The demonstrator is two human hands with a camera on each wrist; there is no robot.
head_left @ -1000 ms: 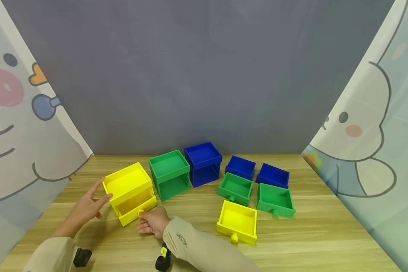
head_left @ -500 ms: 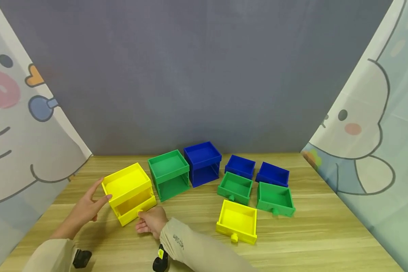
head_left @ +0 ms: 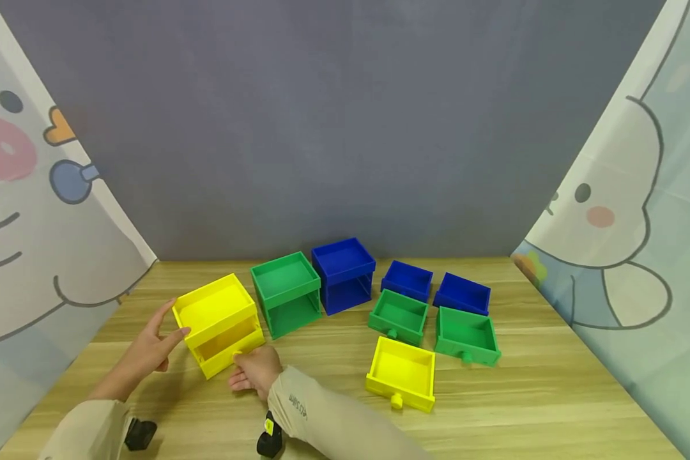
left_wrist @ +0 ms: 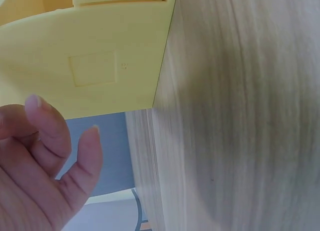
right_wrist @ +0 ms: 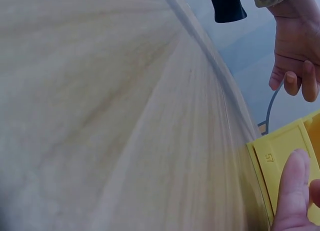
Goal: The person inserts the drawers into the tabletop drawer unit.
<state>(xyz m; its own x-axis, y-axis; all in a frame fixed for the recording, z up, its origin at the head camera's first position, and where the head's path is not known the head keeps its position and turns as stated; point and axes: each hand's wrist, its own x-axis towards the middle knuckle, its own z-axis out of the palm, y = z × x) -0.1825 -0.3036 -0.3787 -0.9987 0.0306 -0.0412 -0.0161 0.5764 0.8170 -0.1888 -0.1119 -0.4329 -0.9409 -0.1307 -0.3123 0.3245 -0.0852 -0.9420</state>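
Note:
At the left of the head view stands a yellow cabinet [head_left: 215, 306] with an open upper slot and a drawer [head_left: 218, 363] in its lower slot. My left hand [head_left: 146, 354] spans the cabinet's left side, thumb at the front corner and index finger towards the back. In the left wrist view, its other fingers [left_wrist: 82, 166] are bent, off the wall. With thumb and index finger, my right hand [head_left: 259, 370] pinches the knob [head_left: 237, 354] of the lower drawer; its other fingers extend below. A loose yellow drawer [head_left: 402, 370] lies right of centre, knob towards me.
A green cabinet [head_left: 287, 287] and a blue cabinet [head_left: 344, 271] with open fronts stand right of the yellow one. Two green drawers [head_left: 399, 313] and two blue drawers [head_left: 407, 278] lie to the right on the wooden table [head_left: 523, 409]. A grey backdrop [head_left: 345, 128] rises behind.
The lower yellow drawer sits slightly further into its cabinet, with the right hand still at its knob. The left hand keeps its place; the loose drawers have not moved.

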